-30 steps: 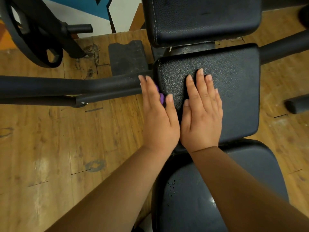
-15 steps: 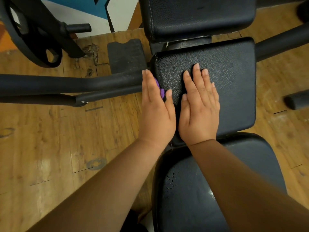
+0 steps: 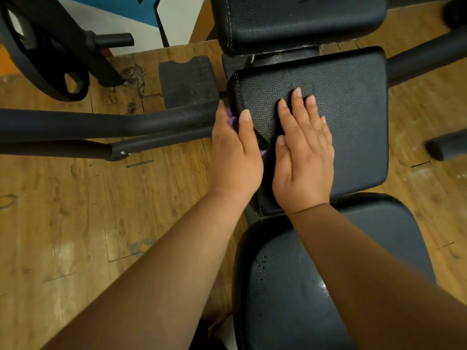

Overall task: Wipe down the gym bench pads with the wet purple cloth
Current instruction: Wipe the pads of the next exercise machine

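Purple cloth sits almost hidden under the left hand, whose straight fingers press it against the side face of the middle pad while the thumb lies over the pad's top edge. It is a press, not a closed fist. Compared with a second ago, the thumb has crept forward along that edge and the fingers have slid slightly back toward the person. A second scrap of purple now peeks out at the base of the thumb (earlier only the bit between the fingers showed). That suggests the cloth is being dragged along the side wall, so the wipe of this face looks to be under way and not finished.

Just beside the grip, on the pad's top, the right hand lies flat and empty, fingers straight, steadying the pad as before. Outward from the grip on its other side runs the black frame tube. Nearer the person lies the seat pad, and beyond the fingertips the upper pad. I cannot tell whether either has been wiped.
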`<move>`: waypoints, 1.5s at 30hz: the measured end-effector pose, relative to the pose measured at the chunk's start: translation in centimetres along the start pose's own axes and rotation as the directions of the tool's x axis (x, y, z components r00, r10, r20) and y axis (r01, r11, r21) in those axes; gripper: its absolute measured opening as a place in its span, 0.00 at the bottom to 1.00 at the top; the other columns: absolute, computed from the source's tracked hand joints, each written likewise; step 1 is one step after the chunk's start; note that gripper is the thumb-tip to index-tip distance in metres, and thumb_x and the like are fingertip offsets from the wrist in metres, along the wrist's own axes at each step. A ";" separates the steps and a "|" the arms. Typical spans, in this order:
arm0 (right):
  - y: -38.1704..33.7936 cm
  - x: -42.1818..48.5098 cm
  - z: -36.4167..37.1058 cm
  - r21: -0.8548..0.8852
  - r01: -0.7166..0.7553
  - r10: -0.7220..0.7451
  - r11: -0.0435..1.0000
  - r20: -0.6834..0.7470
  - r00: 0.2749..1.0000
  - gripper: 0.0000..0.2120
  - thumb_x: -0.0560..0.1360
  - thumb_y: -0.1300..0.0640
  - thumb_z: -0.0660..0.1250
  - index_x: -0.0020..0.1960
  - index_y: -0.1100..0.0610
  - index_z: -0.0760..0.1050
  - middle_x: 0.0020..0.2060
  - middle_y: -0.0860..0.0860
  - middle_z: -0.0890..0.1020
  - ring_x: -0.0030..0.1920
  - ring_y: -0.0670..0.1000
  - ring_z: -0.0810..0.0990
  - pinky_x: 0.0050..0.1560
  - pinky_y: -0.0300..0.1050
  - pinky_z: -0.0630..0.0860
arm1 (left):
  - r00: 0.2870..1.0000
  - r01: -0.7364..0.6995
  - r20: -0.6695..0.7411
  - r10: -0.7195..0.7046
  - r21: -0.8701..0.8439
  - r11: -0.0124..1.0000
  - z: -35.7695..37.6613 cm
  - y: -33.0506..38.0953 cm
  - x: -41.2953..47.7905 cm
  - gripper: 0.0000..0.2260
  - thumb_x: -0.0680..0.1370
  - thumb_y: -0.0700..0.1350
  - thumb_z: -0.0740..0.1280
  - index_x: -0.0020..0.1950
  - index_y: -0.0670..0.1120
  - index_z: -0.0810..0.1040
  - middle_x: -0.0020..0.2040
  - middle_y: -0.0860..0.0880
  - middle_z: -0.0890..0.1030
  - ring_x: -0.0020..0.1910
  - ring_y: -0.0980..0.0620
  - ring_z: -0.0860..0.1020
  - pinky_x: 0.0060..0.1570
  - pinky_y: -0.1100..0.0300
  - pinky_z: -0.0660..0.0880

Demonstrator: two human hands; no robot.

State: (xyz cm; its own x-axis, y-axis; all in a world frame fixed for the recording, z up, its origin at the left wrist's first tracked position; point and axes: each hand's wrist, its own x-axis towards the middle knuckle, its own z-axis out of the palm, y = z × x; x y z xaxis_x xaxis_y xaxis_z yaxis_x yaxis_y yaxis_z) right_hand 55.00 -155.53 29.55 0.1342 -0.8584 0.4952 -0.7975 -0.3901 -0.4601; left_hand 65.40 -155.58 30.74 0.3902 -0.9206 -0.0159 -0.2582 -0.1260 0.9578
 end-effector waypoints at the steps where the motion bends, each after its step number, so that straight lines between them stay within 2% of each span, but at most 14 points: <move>1: 0.0 0.0 0.0 0.001 0.001 -0.001 1.000 -0.002 1.000 0.22 0.80 0.59 0.53 0.73 0.59 0.66 0.74 0.57 0.65 0.76 0.55 0.58 0.77 0.50 0.50 | 1.000 0.014 0.003 -0.013 -0.030 0.999 -0.1 -0.2 -0.5 0.22 0.84 0.51 0.51 0.76 0.43 0.61 0.72 0.49 0.69 0.70 0.56 0.67 0.67 0.67 0.65; 4: 0.0 0.0 0.0 -0.009 0.004 -0.004 1.000 -0.005 1.000 0.22 0.80 0.59 0.53 0.73 0.59 0.67 0.74 0.57 0.65 0.76 0.55 0.59 0.77 0.50 0.51 | 0.994 0.107 0.039 -0.104 -0.106 0.989 0.1 -1.3 -2.8 0.14 0.84 0.51 0.51 0.68 0.52 0.66 0.62 0.57 0.74 0.59 0.63 0.74 0.53 0.69 0.74; 6: 0.0 0.0 0.1 -0.011 0.003 -0.004 1.000 -0.009 1.000 0.22 0.80 0.58 0.53 0.73 0.59 0.67 0.74 0.57 0.66 0.76 0.56 0.59 0.77 0.50 0.51 | 0.984 0.171 0.075 -0.162 -0.138 0.976 -0.1 -1.4 -3.1 0.11 0.84 0.51 0.50 0.65 0.55 0.66 0.54 0.58 0.75 0.49 0.66 0.76 0.42 0.72 0.74; 8: 0.0 -0.1 0.2 -0.008 0.006 -0.006 1.000 -0.012 1.000 0.22 0.80 0.58 0.53 0.73 0.59 0.67 0.74 0.57 0.66 0.76 0.56 0.59 0.76 0.50 0.51 | 0.977 0.208 0.077 -0.199 -0.140 0.968 -0.2 -1.2 -2.4 0.15 0.84 0.50 0.49 0.68 0.51 0.69 0.50 0.62 0.73 0.43 0.70 0.73 0.40 0.81 0.67; 10: 0.1 -0.1 0.2 -0.004 0.010 -0.010 1.000 -0.013 1.000 0.22 0.80 0.59 0.53 0.73 0.59 0.67 0.73 0.57 0.66 0.76 0.56 0.60 0.77 0.50 0.51 | 0.974 0.222 0.064 -0.216 -0.125 0.967 -0.2 -0.7 -2.0 0.19 0.85 0.51 0.48 0.71 0.47 0.69 0.51 0.62 0.71 0.45 0.69 0.71 0.41 0.85 0.62; 15: 0.1 -0.2 0.2 -0.008 0.008 -0.008 1.000 -0.024 1.000 0.22 0.80 0.59 0.54 0.73 0.60 0.67 0.73 0.57 0.66 0.76 0.56 0.60 0.76 0.51 0.52 | 0.950 0.308 0.116 -0.290 -0.192 0.932 0.1 -1.0 -4.7 0.19 0.84 0.50 0.49 0.69 0.44 0.68 0.53 0.51 0.77 0.42 0.61 0.77 0.32 0.76 0.71; 20: 0.1 -0.3 0.1 -0.005 0.014 -0.015 1.000 -0.026 1.000 0.22 0.79 0.60 0.54 0.72 0.60 0.68 0.73 0.57 0.67 0.75 0.56 0.60 0.77 0.50 0.52 | 0.944 0.328 0.107 -0.313 -0.176 0.928 -0.3 -0.2 -2.7 0.20 0.84 0.51 0.48 0.70 0.44 0.69 0.45 0.60 0.72 0.31 0.78 0.72 0.31 0.80 0.67; 22: 0.2 -0.3 0.1 -0.005 0.015 -0.015 1.000 -0.028 1.000 0.22 0.79 0.61 0.54 0.72 0.60 0.68 0.73 0.57 0.67 0.75 0.56 0.60 0.76 0.50 0.52 | 0.950 0.311 0.071 -0.303 -0.206 0.928 -0.1 0.1 -1.6 0.20 0.84 0.52 0.48 0.71 0.46 0.68 0.49 0.59 0.72 0.32 0.79 0.71 0.31 0.80 0.67; 25: 0.1 -0.3 0.1 -0.008 0.016 -0.016 1.000 -0.033 0.999 0.21 0.79 0.60 0.55 0.72 0.60 0.68 0.73 0.57 0.67 0.75 0.57 0.61 0.76 0.51 0.53 | 0.957 0.289 0.046 -0.286 -0.191 0.938 0.0 -0.3 -2.5 0.20 0.84 0.53 0.48 0.70 0.47 0.70 0.49 0.60 0.74 0.42 0.72 0.76 0.35 0.79 0.69; 30: 0.2 -0.2 0.1 -0.022 0.016 -0.017 1.000 -0.027 0.999 0.23 0.78 0.55 0.58 0.72 0.59 0.69 0.73 0.56 0.68 0.75 0.57 0.61 0.76 0.51 0.54 | 0.926 0.377 0.105 -0.362 -0.237 0.895 0.1 -1.2 -4.9 0.20 0.83 0.53 0.49 0.68 0.45 0.71 0.50 0.59 0.77 0.40 0.66 0.78 0.32 0.74 0.71; 35: 0.0 -0.3 -0.1 -0.086 -0.001 -0.003 0.996 -0.046 0.999 0.25 0.76 0.52 0.61 0.71 0.57 0.70 0.72 0.55 0.69 0.74 0.56 0.63 0.73 0.45 0.53 | 0.950 0.305 -0.002 -0.312 -0.209 0.929 0.1 0.1 -1.4 0.20 0.84 0.56 0.48 0.68 0.50 0.71 0.47 0.63 0.74 0.45 0.68 0.76 0.40 0.77 0.68; 38: -0.1 -0.4 -0.4 -0.096 -0.004 0.003 0.995 -0.005 1.000 0.25 0.77 0.52 0.61 0.73 0.56 0.68 0.73 0.55 0.67 0.75 0.56 0.61 0.73 0.46 0.52 | 0.952 0.302 0.021 -0.305 -0.213 0.929 0.3 -0.2 -2.0 0.18 0.84 0.55 0.48 0.66 0.51 0.71 0.51 0.62 0.74 0.49 0.67 0.75 0.40 0.78 0.68; 41: -0.3 -1.7 -0.6 -0.096 -0.030 0.038 0.995 0.088 0.995 0.25 0.80 0.51 0.57 0.76 0.55 0.61 0.76 0.53 0.61 0.77 0.54 0.54 0.76 0.50 0.48 | 0.925 0.381 0.097 -0.368 -0.237 0.894 0.1 -1.3 -4.6 0.18 0.84 0.55 0.48 0.66 0.50 0.71 0.52 0.58 0.77 0.46 0.62 0.78 0.33 0.75 0.71; 45: -0.1 -3.8 -0.4 -0.138 -0.005 0.018 0.990 0.089 0.996 0.24 0.81 0.52 0.54 0.76 0.55 0.61 0.76 0.54 0.61 0.77 0.53 0.54 0.76 0.50 0.47 | 0.898 0.440 0.112 -0.426 -0.267 0.857 0.1 -1.8 -4.8 0.17 0.84 0.55 0.49 0.57 0.51 0.74 0.48 0.55 0.80 0.34 0.66 0.79 0.30 0.75 0.70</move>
State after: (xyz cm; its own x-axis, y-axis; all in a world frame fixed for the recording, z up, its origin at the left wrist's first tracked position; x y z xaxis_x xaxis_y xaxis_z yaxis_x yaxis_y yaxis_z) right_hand 54.34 -152.14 27.98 0.1721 -0.8915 0.4191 -0.8716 -0.3361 -0.3569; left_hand 63.92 -150.99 29.11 0.3613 -0.8144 -0.4542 0.1864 -0.4142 0.8909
